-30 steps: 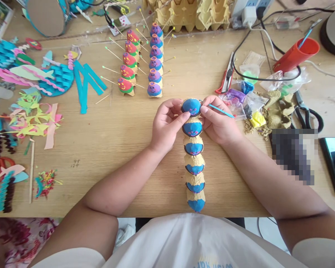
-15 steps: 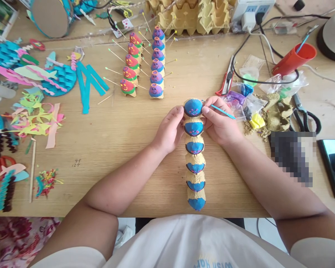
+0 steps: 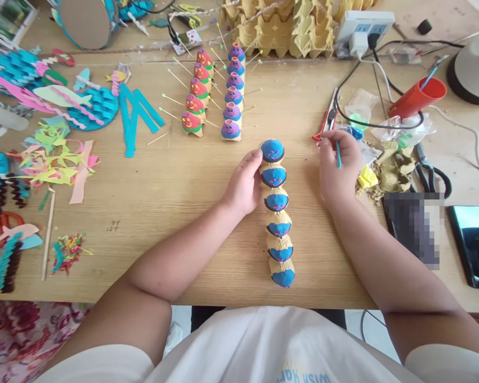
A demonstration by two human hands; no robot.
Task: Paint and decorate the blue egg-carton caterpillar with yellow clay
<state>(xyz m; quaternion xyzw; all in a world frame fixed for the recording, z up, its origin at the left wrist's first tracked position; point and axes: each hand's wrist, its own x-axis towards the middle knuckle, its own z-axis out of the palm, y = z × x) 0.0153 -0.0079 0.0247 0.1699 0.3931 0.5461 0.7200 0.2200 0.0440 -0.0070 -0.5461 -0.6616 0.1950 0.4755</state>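
A strip of egg-carton cups (image 3: 277,176) stretches toward me on the table, its bumps covered in blue with dark rims and small pink smiling faces. My left hand (image 3: 243,181) grips the far end, thumb against the side of the top cup. To the right, my right hand (image 3: 340,165) is closed around a thin blue stick (image 3: 338,154), apart from the strip. Its fingertips are near the red utility knife (image 3: 328,118) and plastic bags of coloured clay; whether they touch anything there cannot be made out.
Finished red (image 3: 196,89) and purple (image 3: 233,96) carton strips with pins stand at the back. Egg cartons (image 3: 269,34), a power strip (image 3: 365,26) and a red cup (image 3: 417,97) lie beyond. Scissors (image 3: 429,175) and a phone (image 3: 473,244) are right; paper scraps (image 3: 56,165) left.
My right hand has left the strip's top cup and moved right toward the clay bags, still with the blue stick. My left hand keeps its hold on the strip.
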